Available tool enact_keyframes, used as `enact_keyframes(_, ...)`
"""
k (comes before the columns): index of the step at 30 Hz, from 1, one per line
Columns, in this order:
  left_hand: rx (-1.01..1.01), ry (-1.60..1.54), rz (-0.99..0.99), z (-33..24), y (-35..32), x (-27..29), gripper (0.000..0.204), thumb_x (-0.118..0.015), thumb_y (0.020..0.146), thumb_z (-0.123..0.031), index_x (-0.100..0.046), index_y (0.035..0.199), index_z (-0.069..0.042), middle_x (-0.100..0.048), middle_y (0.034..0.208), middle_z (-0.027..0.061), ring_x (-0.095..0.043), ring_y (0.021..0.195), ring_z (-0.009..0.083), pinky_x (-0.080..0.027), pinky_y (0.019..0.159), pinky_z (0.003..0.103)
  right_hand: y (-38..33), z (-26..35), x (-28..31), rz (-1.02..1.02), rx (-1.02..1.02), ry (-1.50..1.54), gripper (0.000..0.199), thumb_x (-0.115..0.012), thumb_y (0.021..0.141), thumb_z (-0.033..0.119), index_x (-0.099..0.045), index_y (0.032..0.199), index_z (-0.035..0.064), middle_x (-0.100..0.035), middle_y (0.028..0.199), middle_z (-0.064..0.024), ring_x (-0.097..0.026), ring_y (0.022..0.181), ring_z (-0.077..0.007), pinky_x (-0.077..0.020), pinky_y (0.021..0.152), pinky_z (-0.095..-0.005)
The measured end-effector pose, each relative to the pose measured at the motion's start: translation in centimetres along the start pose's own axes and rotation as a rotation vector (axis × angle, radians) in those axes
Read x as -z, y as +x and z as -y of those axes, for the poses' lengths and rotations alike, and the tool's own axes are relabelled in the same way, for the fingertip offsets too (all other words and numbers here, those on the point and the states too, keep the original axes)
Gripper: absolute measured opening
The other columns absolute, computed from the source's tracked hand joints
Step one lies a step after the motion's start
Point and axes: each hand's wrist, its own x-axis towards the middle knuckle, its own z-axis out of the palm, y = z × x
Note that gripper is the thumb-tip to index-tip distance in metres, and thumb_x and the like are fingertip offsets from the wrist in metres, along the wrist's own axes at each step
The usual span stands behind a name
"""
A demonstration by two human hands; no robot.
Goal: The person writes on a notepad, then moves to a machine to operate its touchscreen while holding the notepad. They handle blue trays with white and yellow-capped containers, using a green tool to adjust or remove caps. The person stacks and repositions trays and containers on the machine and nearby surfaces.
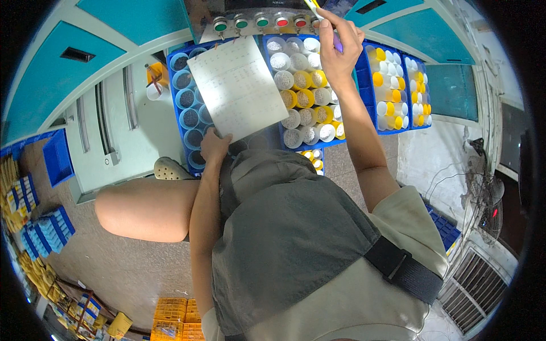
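Observation:
A white sheet of paper (238, 91) with faint handwriting lies tilted over two blue trays of small cups. My left hand (215, 146) is at the sheet's lower left corner, fingers curled and thumb against its edge. Raised at the upper right, my right hand (343, 48) is closed round a slim pen (311, 4) with a yellowish-white end. A purple part of it shows below my fingers. Under the sheet, the left blue tray (177, 108) holds blue cups (185, 99) with dark contents. White and yellow cups (304, 98) filled with pale granules stand to its right.
Green and red push buttons (262, 21) line the panel beyond the trays. More blue trays (368, 105) with white and yellow cups stand to the right. An orange holder and white cup (154, 91) sit at the left. Orange crates (169, 318) and a fan (486, 196) are nearby.

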Motion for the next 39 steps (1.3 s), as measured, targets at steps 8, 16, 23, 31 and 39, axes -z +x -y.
enact_keyframes(8,-0.015,0.025,-0.003,-0.4,-0.4,0.3,0.062,-0.077,0.080,-0.037,-0.060,0.130,-0.003,-0.067,0.124,0.0197,-0.064,0.115,0.0378,-0.050,0.097,0.049,0.0,0.0,-0.2,-0.005,0.009,0.009,0.020,-0.063,0.098,0.018,-0.076,0.112,0.0151,-0.075,0.082,0.0046,-0.060,0.079,-0.0094,-0.0357,0.084,-0.0298)
enact_keyframes(16,-0.065,0.024,-0.020,0.1,-0.2,-0.1,0.060,-0.077,0.080,-0.036,-0.061,0.127,-0.004,-0.066,0.126,0.0204,-0.063,0.117,0.0380,-0.050,0.096,0.048,1.1,1.0,-0.6,-0.034,0.024,0.004,0.021,-0.066,0.092,0.016,-0.075,0.110,0.0107,-0.073,0.085,0.0009,-0.061,0.080,-0.0146,-0.0361,0.083,-0.0318)
enact_keyframes(23,-0.066,0.041,-0.029,-0.5,-0.5,0.4,0.057,-0.079,0.079,-0.037,-0.063,0.122,-0.004,-0.068,0.119,0.0193,-0.064,0.112,0.0378,-0.051,0.094,0.047,2.9,2.0,-1.1,-0.083,-0.023,0.067,0.019,-0.066,0.090,0.013,-0.075,0.106,0.0085,-0.069,0.081,-0.0011,-0.059,0.076,-0.0164,-0.0341,0.082,-0.0338)
enact_keyframes(31,-0.073,0.023,-0.047,-0.1,-0.2,0.0,0.058,-0.079,0.078,-0.037,-0.063,0.121,-0.002,-0.068,0.119,0.0202,-0.065,0.111,0.0385,-0.051,0.093,0.047,3.1,1.9,-1.8,-0.060,-0.004,0.007,0.018,-0.069,0.088,0.012,-0.076,0.105,0.0097,-0.071,0.084,-0.0013,-0.061,0.077,-0.0171,-0.0355,0.081,-0.0346)
enact_keyframes(39,-0.076,0.027,-0.044,-0.2,-0.4,0.2,0.062,-0.079,0.077,-0.037,-0.062,0.125,-0.001,-0.069,0.119,0.0207,-0.065,0.111,0.0383,-0.051,0.094,0.046,2.5,2.6,-3.0,0.049,0.027,0.048,0.023,-0.073,0.079,0.003,-0.076,0.101,0.0109,-0.072,0.083,0.0016,-0.062,0.077,-0.0148,-0.0362,0.079,-0.0335)
